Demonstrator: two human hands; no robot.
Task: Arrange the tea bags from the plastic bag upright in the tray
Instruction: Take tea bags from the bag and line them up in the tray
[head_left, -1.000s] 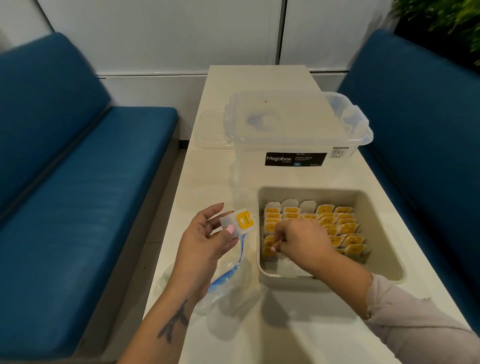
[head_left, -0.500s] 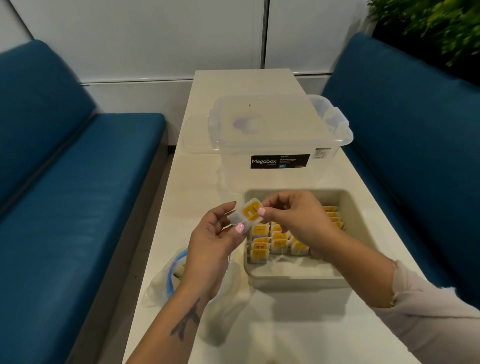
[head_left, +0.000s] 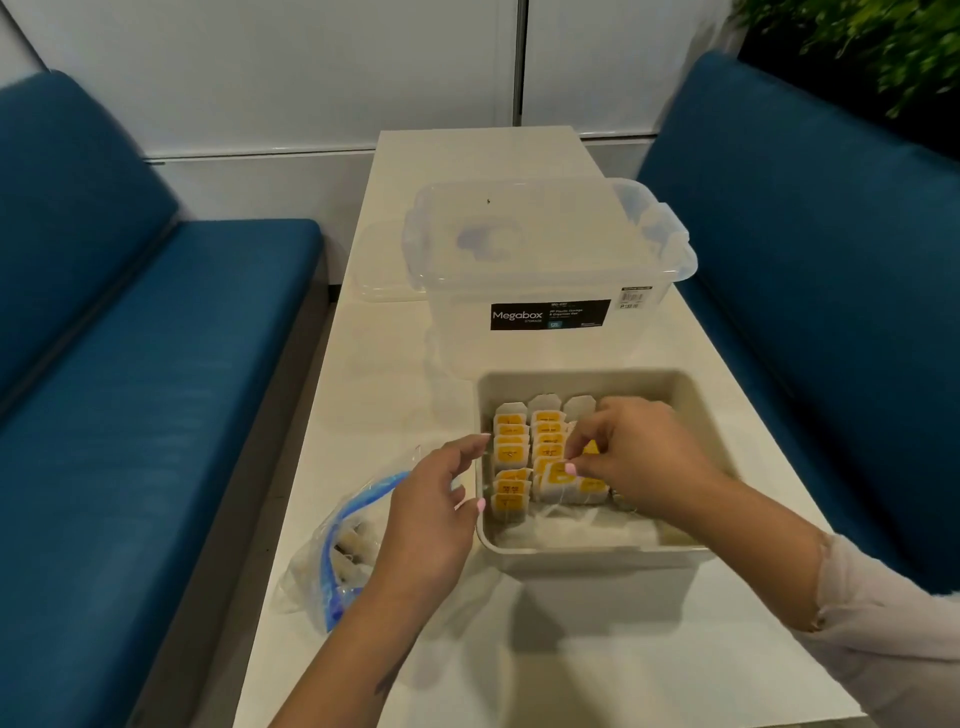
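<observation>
Two blue sofas (head_left: 130, 415) flank a pale bench (head_left: 395, 374) against a white wall. Near its left edge lies one plastic bag (head_left: 332, 551); the left hand (head_left: 441, 499) hovers empty, fingers loose. One beige tray (head_left: 597, 556) holds rows of upright tea bags (head_left: 511, 452); the right hand (head_left: 639, 457) pinches one tea bag (head_left: 558, 480). Behind stands one clear Megabox storage box (head_left: 545, 260).

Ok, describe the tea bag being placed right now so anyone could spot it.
On the table, find the beige tray nearest the person. In its middle row, the tea bag is the one pinched by the right hand, tilted above its neighbours.
</observation>
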